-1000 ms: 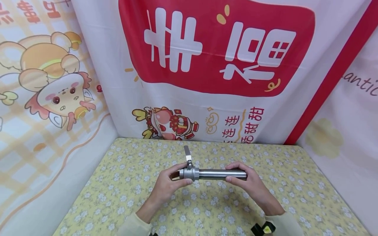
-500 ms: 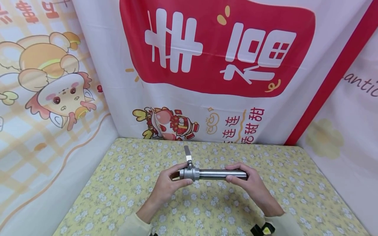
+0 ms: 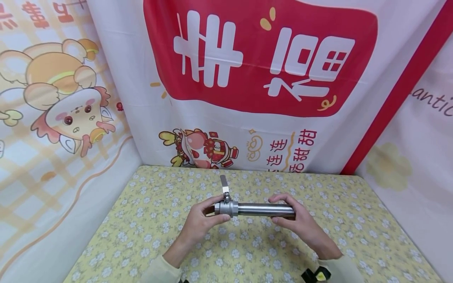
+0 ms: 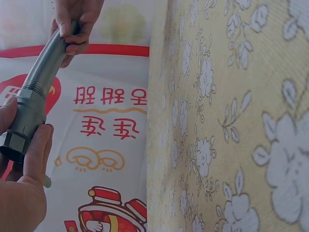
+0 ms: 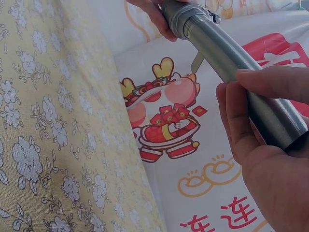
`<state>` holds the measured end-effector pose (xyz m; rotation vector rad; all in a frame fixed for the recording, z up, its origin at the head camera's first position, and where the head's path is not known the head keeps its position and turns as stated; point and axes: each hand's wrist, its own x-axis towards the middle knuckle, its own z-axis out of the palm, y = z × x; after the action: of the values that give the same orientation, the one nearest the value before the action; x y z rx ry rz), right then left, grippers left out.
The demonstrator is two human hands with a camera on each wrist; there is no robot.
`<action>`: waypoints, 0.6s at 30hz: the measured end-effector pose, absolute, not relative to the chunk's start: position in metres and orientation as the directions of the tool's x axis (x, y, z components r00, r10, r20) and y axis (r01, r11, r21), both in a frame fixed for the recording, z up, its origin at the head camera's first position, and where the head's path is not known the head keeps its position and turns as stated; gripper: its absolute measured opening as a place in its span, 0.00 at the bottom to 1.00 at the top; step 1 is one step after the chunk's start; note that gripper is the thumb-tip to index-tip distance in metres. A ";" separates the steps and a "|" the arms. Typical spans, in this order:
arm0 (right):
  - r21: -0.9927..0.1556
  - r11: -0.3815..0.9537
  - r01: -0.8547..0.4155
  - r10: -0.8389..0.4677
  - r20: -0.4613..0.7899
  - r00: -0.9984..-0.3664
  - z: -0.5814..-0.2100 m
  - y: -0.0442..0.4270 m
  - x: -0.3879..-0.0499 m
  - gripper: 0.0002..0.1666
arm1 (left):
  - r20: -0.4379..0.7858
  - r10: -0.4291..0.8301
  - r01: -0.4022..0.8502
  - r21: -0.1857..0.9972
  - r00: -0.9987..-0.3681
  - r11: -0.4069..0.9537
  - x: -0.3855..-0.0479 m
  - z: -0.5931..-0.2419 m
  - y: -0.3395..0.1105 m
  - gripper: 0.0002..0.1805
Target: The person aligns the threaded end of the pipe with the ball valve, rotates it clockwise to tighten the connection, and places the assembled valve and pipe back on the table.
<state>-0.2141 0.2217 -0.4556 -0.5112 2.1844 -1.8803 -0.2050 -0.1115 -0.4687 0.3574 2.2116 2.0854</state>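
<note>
A silver ball valve (image 3: 227, 208) with a flat lever handle (image 3: 224, 184) pointing away sits joined to the left end of a metal pipe (image 3: 260, 209). My left hand (image 3: 198, 222) grips the valve body, thumb along its near side. Around the pipe's right end curl the thumb and fingers of my right hand (image 3: 301, 220). The left wrist view shows the valve's hexagonal end (image 4: 14, 142) between my fingers, with threads on the pipe at the joint. In the right wrist view, the pipe (image 5: 227, 53) runs diagonally past my right thumb (image 5: 270, 82).
Below the hands spreads a yellow tabletop with white flowers (image 3: 226, 251). A white printed curtain (image 3: 141, 110) with a red panel (image 3: 255, 94) hangs at the back. Printed sheets also stand at the left (image 3: 70, 188) and right (image 3: 407, 188) sides.
My right fingers have shifted on the pipe: the thumb has slid to its lower edge and the upper fingers are spread a little wider. My left hand and the valve stay nearly still.
</note>
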 end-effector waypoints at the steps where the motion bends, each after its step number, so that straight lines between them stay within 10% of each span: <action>1: -0.985 0.119 -0.129 -0.402 0.071 -0.913 -0.456 0.222 -0.214 0.28 | 0.099 0.224 0.111 0.993 -0.970 0.045 -0.205 -0.469 -0.112 0.35; 18: -0.981 0.151 -0.125 -0.391 0.057 -0.919 -0.454 0.223 -0.214 0.26 | 0.111 0.228 0.124 0.991 -0.967 0.045 -0.206 -0.469 -0.113 0.36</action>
<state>-0.2142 0.2234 -0.4540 -0.5054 2.2131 -1.8520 -0.2055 -0.1126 -0.4692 0.3737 2.2146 2.0865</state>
